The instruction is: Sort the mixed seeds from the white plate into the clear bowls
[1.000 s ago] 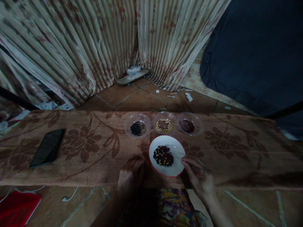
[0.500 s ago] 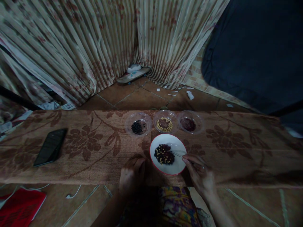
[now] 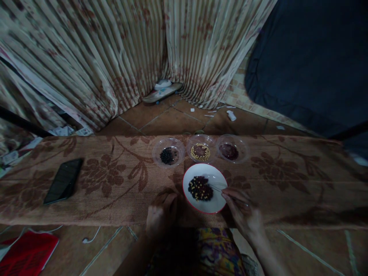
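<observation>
In front of me is a white bowl [image 3: 217, 202] with a red rim, holding a mixed pile of beans [image 3: 200, 188], dark, reddish and yellow. My right hand [image 3: 241, 205], at the bowl's right rim, pinches thin metal tweezers [image 3: 217, 187] whose tips reach toward the pile's right side. Left of the bowl, my left hand [image 3: 161, 209] rests curled on the cloth, its fingers folded and nothing seen in them. Behind the bowl stand three clear plastic dishes: one with black beans [image 3: 167, 155], one with yellow beans [image 3: 200, 152], one with dark red beans [image 3: 229, 151].
A patterned brown cloth [image 3: 115, 207] covers the narrow table. A black phone [image 3: 63, 180] lies at its left. On the tiled floor are a red bag [image 3: 28, 251], a white cable and a skateboard [image 3: 162, 93] by the striped curtains [image 3: 138, 46]. A dark cover [image 3: 310, 61] hangs at right.
The view has shifted slightly, so everything sits a little lower and to the right. Both hands and the tweezers keep nearly the same place relative to the bowl.
</observation>
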`<move>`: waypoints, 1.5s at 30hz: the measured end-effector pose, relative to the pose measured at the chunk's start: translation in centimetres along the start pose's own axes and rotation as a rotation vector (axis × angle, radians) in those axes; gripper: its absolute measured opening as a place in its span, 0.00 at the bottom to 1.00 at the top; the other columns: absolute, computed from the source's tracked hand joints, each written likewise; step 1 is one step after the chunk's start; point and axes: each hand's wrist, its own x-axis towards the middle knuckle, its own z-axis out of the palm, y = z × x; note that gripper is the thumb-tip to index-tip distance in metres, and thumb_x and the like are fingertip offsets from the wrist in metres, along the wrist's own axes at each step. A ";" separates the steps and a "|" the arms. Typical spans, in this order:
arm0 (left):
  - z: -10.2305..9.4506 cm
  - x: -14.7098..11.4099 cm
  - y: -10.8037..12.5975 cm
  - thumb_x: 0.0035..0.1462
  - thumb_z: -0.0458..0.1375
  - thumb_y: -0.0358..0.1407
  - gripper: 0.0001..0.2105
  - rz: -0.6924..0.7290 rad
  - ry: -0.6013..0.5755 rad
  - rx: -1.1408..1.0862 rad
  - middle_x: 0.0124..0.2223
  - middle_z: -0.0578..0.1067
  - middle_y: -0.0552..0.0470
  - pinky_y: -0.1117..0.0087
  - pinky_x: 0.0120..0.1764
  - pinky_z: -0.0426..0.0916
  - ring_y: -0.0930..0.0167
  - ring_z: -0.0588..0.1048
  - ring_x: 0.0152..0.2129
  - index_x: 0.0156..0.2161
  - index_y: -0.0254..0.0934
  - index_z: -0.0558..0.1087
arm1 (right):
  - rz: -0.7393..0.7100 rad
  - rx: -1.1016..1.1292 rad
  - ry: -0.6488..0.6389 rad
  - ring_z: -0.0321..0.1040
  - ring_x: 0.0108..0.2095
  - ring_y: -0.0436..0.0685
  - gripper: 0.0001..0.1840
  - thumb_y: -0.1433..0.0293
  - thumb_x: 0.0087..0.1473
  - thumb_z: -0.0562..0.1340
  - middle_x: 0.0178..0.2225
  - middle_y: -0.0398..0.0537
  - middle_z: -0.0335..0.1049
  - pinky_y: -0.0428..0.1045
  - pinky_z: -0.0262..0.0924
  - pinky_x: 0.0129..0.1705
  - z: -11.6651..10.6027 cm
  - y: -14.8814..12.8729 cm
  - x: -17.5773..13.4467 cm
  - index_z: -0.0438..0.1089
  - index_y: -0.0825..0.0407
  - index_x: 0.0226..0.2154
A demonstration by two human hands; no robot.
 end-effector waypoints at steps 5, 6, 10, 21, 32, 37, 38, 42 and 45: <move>0.1 0.0 -0.1 0.64 0.53 0.31 0.06 0.008 0.009 0.004 0.36 0.78 0.51 0.70 0.37 0.71 0.70 0.77 0.34 0.40 0.39 0.73 | 0.036 -0.003 0.002 0.77 0.38 0.57 0.10 0.61 0.59 0.63 0.38 0.49 0.79 0.50 0.73 0.39 0.1 -0.3 0.2 0.78 0.47 0.34; 0.2 0.0 -0.1 0.64 0.53 0.32 0.06 0.007 0.011 0.008 0.36 0.78 0.51 0.70 0.37 0.71 0.70 0.77 0.34 0.40 0.39 0.73 | 0.052 0.002 0.007 0.77 0.38 0.57 0.10 0.60 0.59 0.63 0.37 0.49 0.79 0.50 0.73 0.39 0.1 -0.4 0.3 0.78 0.47 0.34; 0.2 0.0 -0.2 0.65 0.53 0.33 0.06 0.006 0.012 0.021 0.35 0.78 0.51 0.71 0.36 0.71 0.70 0.77 0.33 0.40 0.40 0.73 | 0.102 0.009 0.041 0.77 0.37 0.58 0.13 0.58 0.59 0.63 0.36 0.50 0.79 0.50 0.73 0.37 0.3 -0.8 0.3 0.78 0.48 0.33; -0.1 0.0 0.0 0.65 0.53 0.33 0.07 0.003 0.017 0.034 0.35 0.79 0.51 0.71 0.35 0.71 0.70 0.77 0.33 0.40 0.40 0.74 | 0.116 0.026 0.090 0.77 0.35 0.59 0.14 0.58 0.58 0.63 0.34 0.51 0.79 0.52 0.73 0.36 0.5 -1.1 0.3 0.78 0.49 0.31; -0.2 0.3 0.0 0.66 0.50 0.33 0.09 0.037 0.059 0.028 0.34 0.79 0.52 0.71 0.32 0.72 0.70 0.78 0.31 0.40 0.41 0.73 | 0.184 -0.010 0.437 0.76 0.33 0.59 0.14 0.56 0.53 0.67 0.31 0.51 0.79 0.54 0.70 0.37 -3.5 -0.7 4.0 0.78 0.51 0.29; 0.2 0.2 -0.6 0.65 0.50 0.34 0.09 0.057 0.118 0.043 0.36 0.80 0.51 0.70 0.32 0.73 0.69 0.78 0.30 0.40 0.41 0.73 | 0.120 0.043 0.586 0.75 0.31 0.59 0.17 0.56 0.51 0.68 0.31 0.53 0.79 0.54 0.70 0.35 -5.6 2.1 9.5 0.76 0.54 0.29; 0.3 0.1 -0.7 0.65 0.50 0.34 0.09 0.063 0.102 0.039 0.36 0.80 0.50 0.70 0.32 0.73 0.69 0.79 0.31 0.41 0.41 0.73 | 0.140 0.042 0.562 0.75 0.31 0.59 0.17 0.56 0.51 0.68 0.30 0.53 0.78 0.55 0.70 0.36 -5.5 2.5 9.9 0.76 0.54 0.28; 0.1 -0.1 -0.6 0.64 0.51 0.33 0.08 0.045 0.053 0.033 0.36 0.80 0.50 0.70 0.33 0.73 0.69 0.78 0.31 0.42 0.40 0.74 | 0.129 0.026 0.539 0.75 0.35 0.60 0.15 0.58 0.52 0.67 0.33 0.52 0.79 0.56 0.70 0.40 -3.9 2.1 7.6 0.77 0.53 0.30; -0.2 0.1 -0.2 0.65 0.50 0.33 0.09 0.022 0.020 0.030 0.34 0.79 0.51 0.70 0.33 0.72 0.70 0.77 0.30 0.39 0.40 0.74 | 0.183 0.048 0.412 0.76 0.35 0.60 0.12 0.59 0.52 0.68 0.32 0.51 0.79 0.54 0.70 0.38 -2.7 0.1 4.1 0.78 0.51 0.30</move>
